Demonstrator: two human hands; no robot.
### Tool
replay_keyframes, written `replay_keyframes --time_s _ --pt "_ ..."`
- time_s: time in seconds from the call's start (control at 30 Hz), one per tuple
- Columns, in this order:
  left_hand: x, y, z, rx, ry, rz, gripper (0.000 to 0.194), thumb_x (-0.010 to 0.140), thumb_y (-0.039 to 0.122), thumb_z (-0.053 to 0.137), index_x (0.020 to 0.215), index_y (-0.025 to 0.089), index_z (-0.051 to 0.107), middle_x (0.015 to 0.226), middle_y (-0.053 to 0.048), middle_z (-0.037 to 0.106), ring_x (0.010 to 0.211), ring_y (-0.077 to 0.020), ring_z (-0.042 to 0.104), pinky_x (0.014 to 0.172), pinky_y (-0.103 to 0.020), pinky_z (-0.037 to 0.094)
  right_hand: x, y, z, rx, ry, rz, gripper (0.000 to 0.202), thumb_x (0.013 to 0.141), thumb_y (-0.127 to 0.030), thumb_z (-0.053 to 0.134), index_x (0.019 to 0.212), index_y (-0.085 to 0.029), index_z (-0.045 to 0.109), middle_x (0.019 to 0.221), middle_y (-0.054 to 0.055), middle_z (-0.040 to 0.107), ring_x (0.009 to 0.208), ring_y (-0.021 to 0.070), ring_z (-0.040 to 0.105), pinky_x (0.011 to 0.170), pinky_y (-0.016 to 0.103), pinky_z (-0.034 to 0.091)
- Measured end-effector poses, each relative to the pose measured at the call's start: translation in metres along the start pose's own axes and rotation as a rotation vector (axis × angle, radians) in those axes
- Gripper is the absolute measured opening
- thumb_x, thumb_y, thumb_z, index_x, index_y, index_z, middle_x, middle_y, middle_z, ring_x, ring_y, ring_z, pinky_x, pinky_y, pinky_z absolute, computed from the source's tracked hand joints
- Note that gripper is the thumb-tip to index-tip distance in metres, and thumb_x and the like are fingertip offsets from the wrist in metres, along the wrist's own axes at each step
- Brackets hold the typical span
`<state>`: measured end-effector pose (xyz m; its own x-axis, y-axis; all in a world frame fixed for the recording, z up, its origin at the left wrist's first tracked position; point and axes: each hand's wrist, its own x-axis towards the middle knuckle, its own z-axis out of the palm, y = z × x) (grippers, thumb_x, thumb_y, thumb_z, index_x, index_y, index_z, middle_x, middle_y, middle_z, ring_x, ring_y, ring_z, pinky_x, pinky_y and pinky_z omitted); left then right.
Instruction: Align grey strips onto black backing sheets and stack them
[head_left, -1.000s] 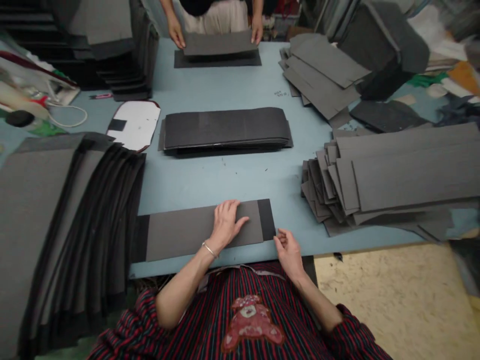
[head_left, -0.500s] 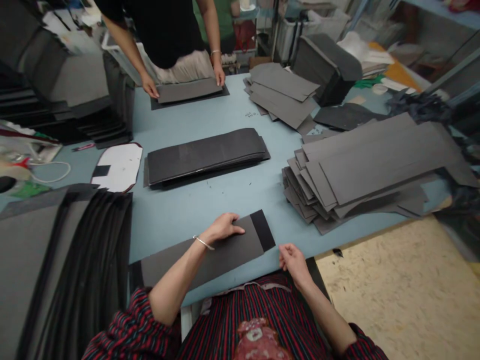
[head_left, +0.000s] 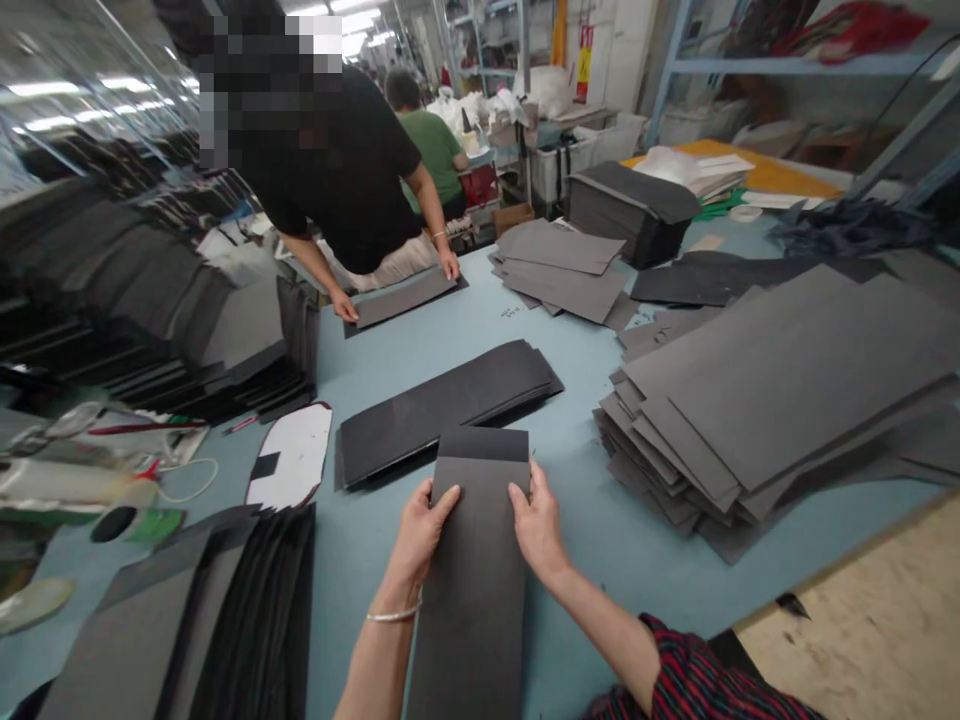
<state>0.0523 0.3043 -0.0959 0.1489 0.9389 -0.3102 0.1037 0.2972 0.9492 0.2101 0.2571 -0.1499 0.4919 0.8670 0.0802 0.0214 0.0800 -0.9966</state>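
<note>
A factory workshop: stacked grey sheets (head_left: pixel 780 400) on a worktable (head_left: pixel 600 520), storage shelving (head_left: pixel 750 65) behind.

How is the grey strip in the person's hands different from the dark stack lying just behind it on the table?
The grey strip is a single piece, gripped at its side edges by the left hand and the right hand; the dark stack is many layers that nobody touches. The strip points away from the person, while the stack lies slanted across the blue table. The strip has a darker band at its far end. Both are long, flat and grey.

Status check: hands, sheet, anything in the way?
Left hand and right hand grip grey sheet by its edges. Dark stack lies just beyond.
</note>
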Motion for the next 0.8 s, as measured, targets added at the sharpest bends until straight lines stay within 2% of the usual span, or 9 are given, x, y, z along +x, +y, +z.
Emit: replay_keyframes --time_s 0.1,0.23,0.43,0.6,0.8 --pt "0.004 0.014 -0.019 0.166 0.072 0.101 0.045 0.079 0.047 0.066 0.113 0.020 0.058 0.108 -0.007 0.069 0.096 -0.0207 0.064 0.085 -0.033 0.049 -0.002 -0.009 0.017 -0.033 -0.027 -0.083 0.056 0.094 -0.037 0.045 0.146 -0.021 0.033 0.131 0.011 0.058 0.122 0.0251 0.054 0.097 0.043 0.051" --pt "0.010 0.028 -0.033 0.347 0.220 0.166 0.043 0.081 0.047 0.062 0.116 0.021 0.057 0.110 -0.007 0.068 0.102 -0.0223 0.061 0.088 -0.033 0.045 0.002 -0.019 0.030 0.002 -0.114 -0.053 0.058 0.095 -0.038 0.045 0.148 -0.023 0.030 0.137 0.011 0.053 0.129 0.0268 0.048 0.103 0.047 0.046" --pt "0.012 0.032 -0.035 0.353 0.248 0.138 0.036 0.085 0.045 0.057 0.114 0.022 0.056 0.110 -0.006 0.067 0.100 -0.0221 0.060 0.088 -0.033 0.045 0.015 -0.025 0.037 0.010 -0.218 0.040 0.057 0.096 -0.038 0.045 0.148 -0.021 0.031 0.144 0.011 0.045 0.135 0.0281 0.041 0.109 0.049 0.040" --pt "0.013 0.035 -0.032 0.347 0.256 0.134 0.034 0.085 0.043 0.057 0.112 0.022 0.057 0.109 -0.006 0.067 0.099 -0.0224 0.060 0.087 -0.033 0.045 0.024 -0.019 0.037 -0.091 -0.232 0.074 0.055 0.098 -0.042 0.038 0.147 -0.019 0.033 0.148 0.011 0.040 0.137 0.0272 0.037 0.114 0.052 0.031" --pt "0.011 0.040 -0.030 0.355 0.278 0.121 0.031 0.087 0.044 0.054 0.107 0.021 0.061 0.102 -0.005 0.068 0.093 -0.0206 0.061 0.081 -0.031 0.046 0.030 -0.014 0.034 -0.095 -0.202 0.047 0.051 0.097 -0.045 0.040 0.140 -0.018 0.046 0.139 0.012 0.052 0.130 0.0278 0.047 0.111 0.051 0.036"
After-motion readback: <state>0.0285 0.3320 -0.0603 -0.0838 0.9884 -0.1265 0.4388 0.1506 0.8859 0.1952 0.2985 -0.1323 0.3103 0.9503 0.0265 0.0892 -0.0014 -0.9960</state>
